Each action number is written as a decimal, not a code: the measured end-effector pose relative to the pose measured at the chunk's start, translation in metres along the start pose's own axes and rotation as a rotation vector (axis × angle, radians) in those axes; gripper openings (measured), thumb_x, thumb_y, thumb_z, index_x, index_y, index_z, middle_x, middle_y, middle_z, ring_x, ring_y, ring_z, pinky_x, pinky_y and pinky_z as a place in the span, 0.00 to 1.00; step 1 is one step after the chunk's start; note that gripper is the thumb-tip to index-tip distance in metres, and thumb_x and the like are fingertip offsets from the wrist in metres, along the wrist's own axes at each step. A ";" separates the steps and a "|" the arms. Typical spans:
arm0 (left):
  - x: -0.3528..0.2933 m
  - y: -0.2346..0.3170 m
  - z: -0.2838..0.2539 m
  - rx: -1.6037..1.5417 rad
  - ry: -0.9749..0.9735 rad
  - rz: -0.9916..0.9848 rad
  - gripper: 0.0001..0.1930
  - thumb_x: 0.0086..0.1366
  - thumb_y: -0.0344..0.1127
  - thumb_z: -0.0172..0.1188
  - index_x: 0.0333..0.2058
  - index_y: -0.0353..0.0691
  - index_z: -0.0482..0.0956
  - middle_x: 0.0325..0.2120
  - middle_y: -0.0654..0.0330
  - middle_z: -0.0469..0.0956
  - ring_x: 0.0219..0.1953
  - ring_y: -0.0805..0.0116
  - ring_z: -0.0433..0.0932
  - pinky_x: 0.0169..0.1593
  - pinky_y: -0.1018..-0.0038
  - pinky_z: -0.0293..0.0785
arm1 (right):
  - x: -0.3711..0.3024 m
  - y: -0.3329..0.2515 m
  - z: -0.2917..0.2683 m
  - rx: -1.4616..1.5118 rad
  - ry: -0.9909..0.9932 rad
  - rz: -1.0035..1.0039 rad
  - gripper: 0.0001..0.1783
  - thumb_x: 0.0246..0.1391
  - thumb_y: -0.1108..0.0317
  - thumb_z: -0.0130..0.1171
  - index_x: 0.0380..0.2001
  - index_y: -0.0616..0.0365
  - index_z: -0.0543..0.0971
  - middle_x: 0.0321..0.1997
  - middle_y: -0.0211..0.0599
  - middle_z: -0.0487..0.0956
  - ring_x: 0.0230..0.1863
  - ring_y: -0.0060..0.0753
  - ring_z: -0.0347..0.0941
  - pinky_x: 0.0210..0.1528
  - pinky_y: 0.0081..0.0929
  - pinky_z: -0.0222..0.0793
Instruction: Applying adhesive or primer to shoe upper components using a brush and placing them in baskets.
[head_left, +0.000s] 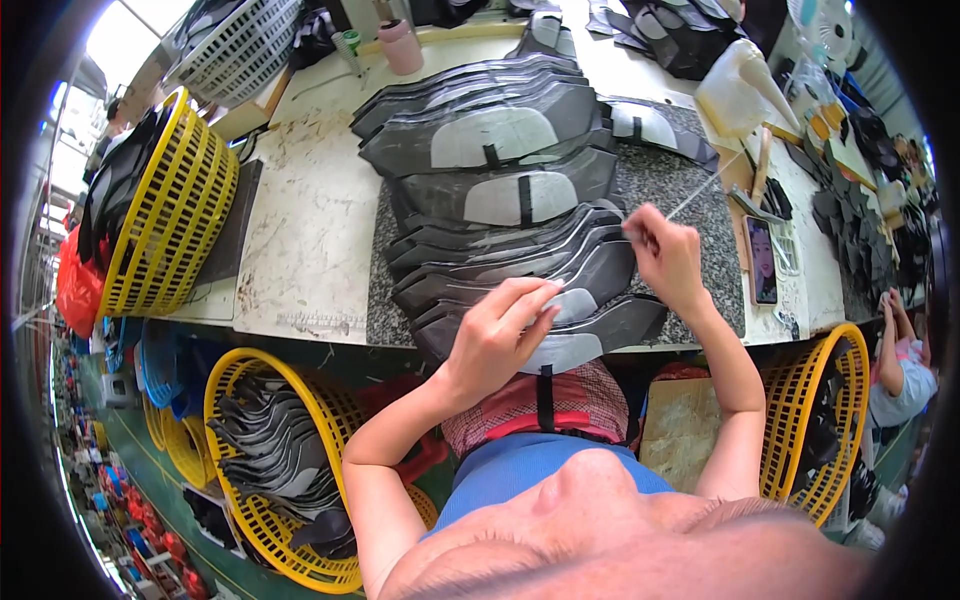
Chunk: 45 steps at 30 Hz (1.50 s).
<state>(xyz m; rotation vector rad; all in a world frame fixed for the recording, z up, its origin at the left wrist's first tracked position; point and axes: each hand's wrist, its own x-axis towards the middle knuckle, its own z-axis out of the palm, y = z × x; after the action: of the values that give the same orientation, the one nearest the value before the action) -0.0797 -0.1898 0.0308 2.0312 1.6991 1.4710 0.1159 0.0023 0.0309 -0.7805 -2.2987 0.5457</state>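
Below the speckled slab (715, 240), two yellow baskets stand lowest: one left (338, 415), one right (795, 415). Over it are two hands. The left hand (503, 330) has bent fingers, thumb near forefinger, at a grey piece's pale edge; whether they pinch it, I cannot tell. The right hand's (662, 255) fingers close around one thin pale stick (700, 191), which slants up from them. Overlapping grey pieces (470, 243), too many to count, cover the slab; one phone (763, 262) lies right of it, one pink bottle (402, 48) beyond.
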 end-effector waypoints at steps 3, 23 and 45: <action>-0.011 0.012 -0.006 -0.208 -0.086 -0.161 0.31 0.60 0.18 0.69 0.63 0.37 0.76 0.57 0.50 0.79 0.38 0.68 0.85 0.41 0.74 0.84 | -0.026 -0.037 0.011 0.077 -0.226 -0.246 0.09 0.45 0.77 0.58 0.31 0.50 0.79 0.20 0.33 0.79 0.23 0.39 0.81 0.26 0.38 0.75; 0.007 -0.078 -0.075 0.361 -0.010 -0.286 0.04 0.61 0.32 0.71 0.32 0.38 0.87 0.30 0.57 0.83 0.38 0.59 0.78 0.43 0.64 0.75 | 0.019 -0.055 0.059 0.327 -0.237 0.170 0.14 0.59 0.63 0.71 0.33 0.64 0.83 0.19 0.38 0.76 0.19 0.24 0.63 0.24 0.29 0.60; 0.024 -0.100 -0.099 0.186 -0.171 -0.577 0.14 0.57 0.41 0.76 0.31 0.34 0.90 0.23 0.59 0.84 0.27 0.73 0.76 0.35 0.73 0.74 | 0.030 -0.055 0.061 0.300 -0.268 0.139 0.17 0.58 0.61 0.70 0.26 0.64 0.79 0.18 0.41 0.71 0.19 0.36 0.65 0.26 0.35 0.61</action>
<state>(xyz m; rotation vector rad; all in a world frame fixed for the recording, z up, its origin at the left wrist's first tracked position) -0.2215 -0.1802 0.0348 1.4825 2.1571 0.9554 0.0349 -0.0291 0.0312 -0.7582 -2.3330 1.0880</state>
